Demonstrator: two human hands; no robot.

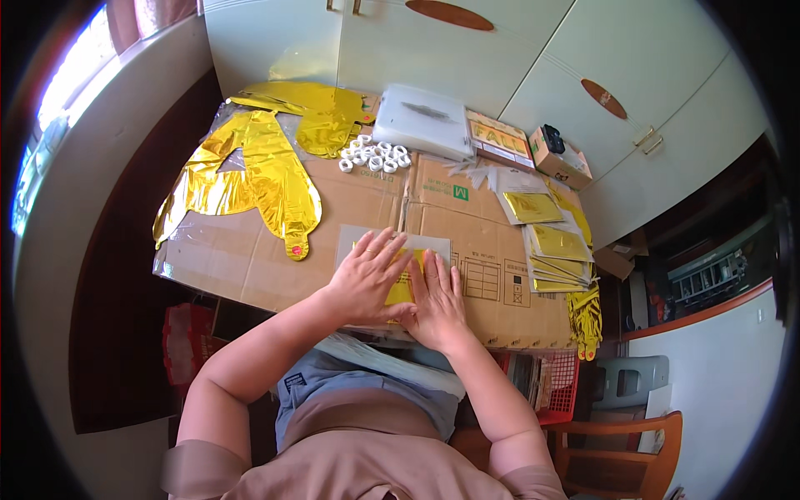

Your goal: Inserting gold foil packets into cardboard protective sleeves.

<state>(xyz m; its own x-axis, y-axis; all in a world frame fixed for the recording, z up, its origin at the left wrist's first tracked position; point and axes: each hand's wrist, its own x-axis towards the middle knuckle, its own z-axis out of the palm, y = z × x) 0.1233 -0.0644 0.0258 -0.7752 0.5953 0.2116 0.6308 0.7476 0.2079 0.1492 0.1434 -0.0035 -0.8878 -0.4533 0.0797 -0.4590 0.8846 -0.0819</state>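
Your left hand [365, 279], right hand [437, 304]: palms down, fingers extended, grasping nothing | under them: translucent-edged gold foil packet [402, 291] | brown cardboard sheet [367, 198]: green square print [461, 192] farther right

just one head-worn fisheye, looking down past the shirt [358, 458], pretty close to left hand [365, 282] and right hand [440, 312], super wide, cupboards [650, 46] up top

On the cardboard [358, 258] we see green lettering [380, 177], a green square mark [460, 192] and a dark printed grid [482, 277]. We also find big letters [498, 140] on the flat box [510, 155], and small print (too fine for us) on the gold packet [401, 292].
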